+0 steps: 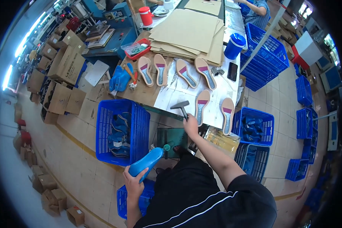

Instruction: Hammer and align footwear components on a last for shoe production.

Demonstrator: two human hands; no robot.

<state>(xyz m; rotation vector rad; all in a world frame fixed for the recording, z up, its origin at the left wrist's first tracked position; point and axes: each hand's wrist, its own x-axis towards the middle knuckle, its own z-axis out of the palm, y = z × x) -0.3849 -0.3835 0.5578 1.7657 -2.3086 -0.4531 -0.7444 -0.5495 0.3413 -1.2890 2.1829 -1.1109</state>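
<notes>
My left hand point(134, 184) grips one end of a blue shoe last point(146, 164). The last is tilted, its far end pointing away from me beside a small green round piece point(167, 147) on a stand. In my right hand point(191, 124) is a hammer point(182, 108), held by its handle with the dark head over the table's front edge. Close to that hand lies a tan insole point(202, 107) with a purple and grey patch. Another insole point(227, 115) lies to its right, and several similar ones point(187, 74) are spread farther back on the table.
Stacked cardboard sheets point(190, 32) cover the table's far part, near a blue jug point(235, 45) and a phone point(232, 72). Blue lasts point(121, 78) stand at its left corner. Blue crates point(139, 129) flank me; crates point(254, 110) on the right hold lasts. A person point(256, 15) sits beyond.
</notes>
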